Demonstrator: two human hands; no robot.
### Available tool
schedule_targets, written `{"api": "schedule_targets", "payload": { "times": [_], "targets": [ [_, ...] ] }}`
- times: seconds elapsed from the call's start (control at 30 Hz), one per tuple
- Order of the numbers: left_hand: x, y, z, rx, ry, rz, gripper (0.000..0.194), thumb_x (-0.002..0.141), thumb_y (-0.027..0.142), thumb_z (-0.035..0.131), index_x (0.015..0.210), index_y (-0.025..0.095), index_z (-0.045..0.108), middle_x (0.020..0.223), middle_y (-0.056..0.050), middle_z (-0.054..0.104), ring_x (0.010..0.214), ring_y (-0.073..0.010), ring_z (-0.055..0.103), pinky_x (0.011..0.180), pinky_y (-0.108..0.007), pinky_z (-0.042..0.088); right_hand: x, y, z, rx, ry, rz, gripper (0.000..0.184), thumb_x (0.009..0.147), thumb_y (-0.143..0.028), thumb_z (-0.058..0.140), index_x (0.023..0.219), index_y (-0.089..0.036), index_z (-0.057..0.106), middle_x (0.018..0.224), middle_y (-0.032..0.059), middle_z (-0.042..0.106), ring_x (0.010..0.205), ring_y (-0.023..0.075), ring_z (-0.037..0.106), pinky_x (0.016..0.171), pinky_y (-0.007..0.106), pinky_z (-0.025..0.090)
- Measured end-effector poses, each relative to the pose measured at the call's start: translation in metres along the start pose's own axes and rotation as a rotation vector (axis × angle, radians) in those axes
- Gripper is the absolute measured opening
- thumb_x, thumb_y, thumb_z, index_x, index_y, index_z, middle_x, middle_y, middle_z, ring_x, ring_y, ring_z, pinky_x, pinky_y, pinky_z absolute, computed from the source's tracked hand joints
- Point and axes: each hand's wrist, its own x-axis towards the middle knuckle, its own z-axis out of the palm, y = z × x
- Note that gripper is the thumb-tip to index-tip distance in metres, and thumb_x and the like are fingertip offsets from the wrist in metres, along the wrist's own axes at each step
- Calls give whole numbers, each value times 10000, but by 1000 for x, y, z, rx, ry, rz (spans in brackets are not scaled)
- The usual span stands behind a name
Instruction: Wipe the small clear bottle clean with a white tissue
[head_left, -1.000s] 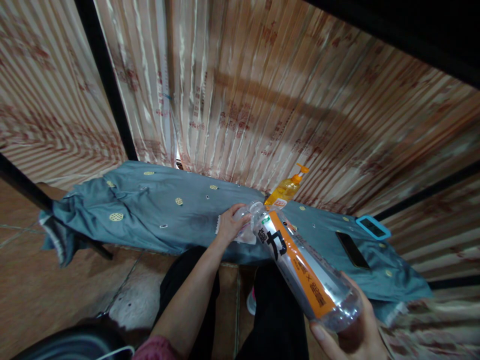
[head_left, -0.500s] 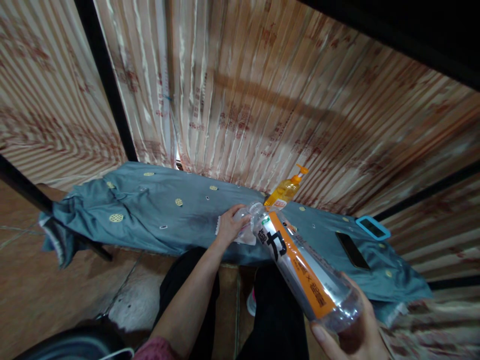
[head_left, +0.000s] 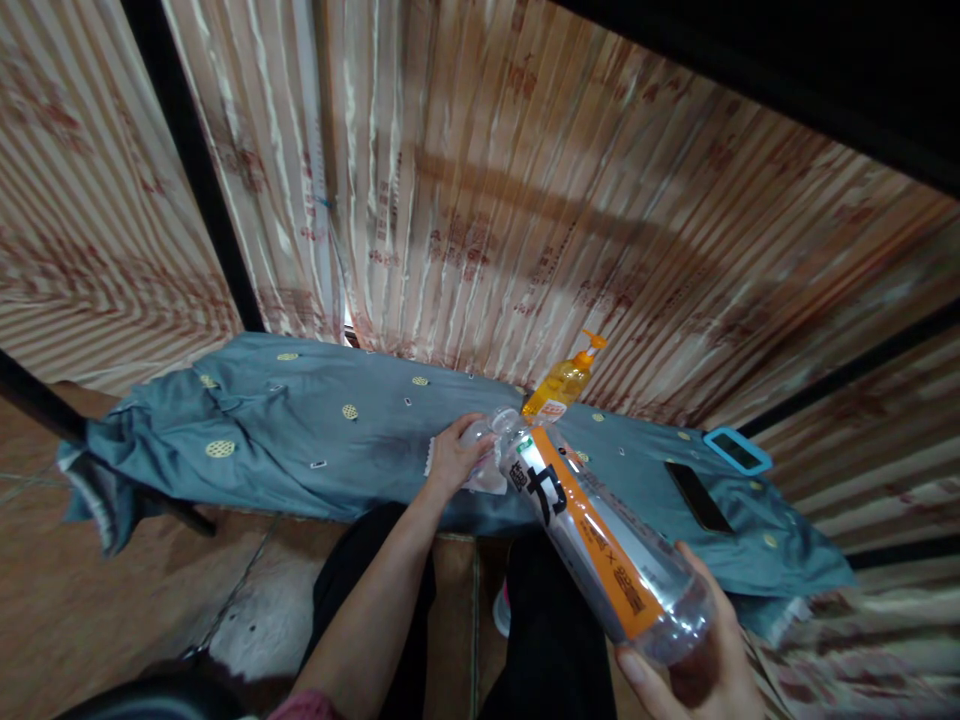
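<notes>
Fingers of left hand (head_left: 452, 456) curled round small clear container (head_left: 475, 433), above blue-grey cloth (head_left: 375, 380). Large clear bottle (head_left: 592, 545), orange-and-silver label, tilted, neck end beside container; contact unclear. Pump bottle (head_left: 556, 390), yellow contents, behind neck. Fingers of right hand (head_left: 712, 640) wrapped round large bottle's base. Dark phone (head_left: 698, 497) flat on cloth. Blue-framed device (head_left: 738, 451) just beside phone.
</notes>
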Motion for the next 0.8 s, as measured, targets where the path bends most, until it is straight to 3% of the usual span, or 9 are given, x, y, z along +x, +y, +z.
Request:
{"api": "schedule_targets", "payload": {
  "times": [0.2,0.3,0.4,0.53,0.67,0.8],
  "targets": [
    [1,1,0,-12,-3,-19,368,716,388,760,1013,172,758,1025,-80,799,990,-272,730,932,-363,551,9,36,-19,-89,-55,-182,930,703,-450,847,1507,-252,424,1548,127,457,1279,400,574,836,410,581],
    [1,0,0,-20,5,-28,349,707,373,774,996,178,759,1037,-78,800,996,-269,728,934,-357,550,8,32,-16,-93,-54,-193,980,694,-438,856,1536,-267,385,1595,118,390,1304,398,552,841,407,582],
    [2,1,0,-12,4,-23,331,713,357,772,995,184,759,1019,-70,802,994,-267,726,935,-356,550,3,11,-4,-25,28,-100,1019,706,-534,816,1559,-226,351,1637,129,311,1375,413,472,860,414,572],
    [2,3,0,7,18,-28,330,713,361,773,993,188,759,1024,-67,801,998,-265,726,949,-357,545,-3,-9,7,-4,59,-37,1077,688,-593,806,1565,-177,339,1578,170,388,1353,408,491,896,428,556],
    [1,5,0,6,11,-28,323,720,372,760,989,193,759,1009,-56,805,991,-259,726,938,-347,546,1,-1,2,-24,61,-62,1067,684,-580,815,1556,-177,351,1553,173,427,1332,399,519,923,429,544],
    [1,5,1,8,22,-28,327,717,374,754,991,195,758,1012,-56,804,987,-258,725,934,-347,546,3,5,-2,-16,-39,-85,1073,670,-537,843,1551,-193,335,1520,169,479,1304,386,558,950,432,530]
  ]
}}
